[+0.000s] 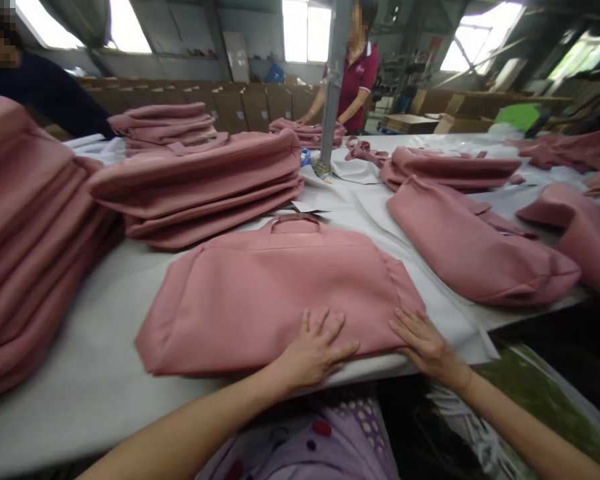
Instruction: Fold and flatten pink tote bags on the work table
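Observation:
A pink leather-like handbag (260, 300) lies flat in front of me, its short handle (296, 225) at the far edge. My left hand (317, 350) rests on the bag's lower front with fingers spread. At the right lower corner, my right hand (425, 343) touches the bag, its fingers stretched out over the side panel and the thumb by the bottom edge. Both hands press on the bag without closing round it. To the right lies another pink bag (475, 247). A pile of pink bags (205, 183) stands behind on the left.
A tall stack of pink bags (25, 240) fills the left side of the white-covered table (95, 373). A metal post (333, 87) rises from the table. A co-worker in a maroon shirt (363, 80) handles bags across it; a dark sleeve (45, 87) shows at far left. Cardboard boxes (255, 107) line the back.

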The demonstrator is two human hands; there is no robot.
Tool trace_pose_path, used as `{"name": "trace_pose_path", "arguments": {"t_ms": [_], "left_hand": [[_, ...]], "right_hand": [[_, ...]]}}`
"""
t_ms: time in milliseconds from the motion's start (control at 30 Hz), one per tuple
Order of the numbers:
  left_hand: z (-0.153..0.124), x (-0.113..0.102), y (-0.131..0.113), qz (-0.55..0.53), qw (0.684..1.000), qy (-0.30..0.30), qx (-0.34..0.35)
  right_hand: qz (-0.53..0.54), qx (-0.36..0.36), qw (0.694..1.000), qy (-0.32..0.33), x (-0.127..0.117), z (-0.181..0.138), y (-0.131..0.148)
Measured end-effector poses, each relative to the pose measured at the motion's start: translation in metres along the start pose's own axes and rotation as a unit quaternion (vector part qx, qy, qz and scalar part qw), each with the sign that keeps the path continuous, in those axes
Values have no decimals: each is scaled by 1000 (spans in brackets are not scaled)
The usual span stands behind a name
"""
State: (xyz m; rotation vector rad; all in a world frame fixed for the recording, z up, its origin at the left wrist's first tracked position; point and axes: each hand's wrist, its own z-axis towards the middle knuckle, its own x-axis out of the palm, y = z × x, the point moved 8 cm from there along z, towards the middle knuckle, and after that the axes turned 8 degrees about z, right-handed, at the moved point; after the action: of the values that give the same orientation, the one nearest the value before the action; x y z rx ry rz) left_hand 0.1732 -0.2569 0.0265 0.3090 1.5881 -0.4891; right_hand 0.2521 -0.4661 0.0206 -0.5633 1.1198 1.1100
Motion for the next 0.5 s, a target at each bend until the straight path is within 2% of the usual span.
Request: {"name": "trace_pose_path", "arguments": {"t_ms": [133, 233, 300, 333, 400, 500], "left_hand": [[21, 0, 6, -15, 999, -24, -20], [19, -5, 6, -30, 998, -45, -15], [15, -6, 6, -38, 997, -59, -12], [14, -6, 6, -41, 997, -65, -11], [15, -4, 6, -42, 997, -70, -6], [19, -2, 7, -23, 998, -65, 0]], "right_hand": [[-10, -33, 999, 0, -12, 32, -29], [-7, -76, 997, 20, -29, 71, -24], [0, -79, 997, 6, -37, 100, -13], [-3, -64, 998, -10, -37, 114, -9], [-42, 11, 998, -43, -27, 133, -5], [-112, 134, 984, -30, 10, 134, -8]]}}
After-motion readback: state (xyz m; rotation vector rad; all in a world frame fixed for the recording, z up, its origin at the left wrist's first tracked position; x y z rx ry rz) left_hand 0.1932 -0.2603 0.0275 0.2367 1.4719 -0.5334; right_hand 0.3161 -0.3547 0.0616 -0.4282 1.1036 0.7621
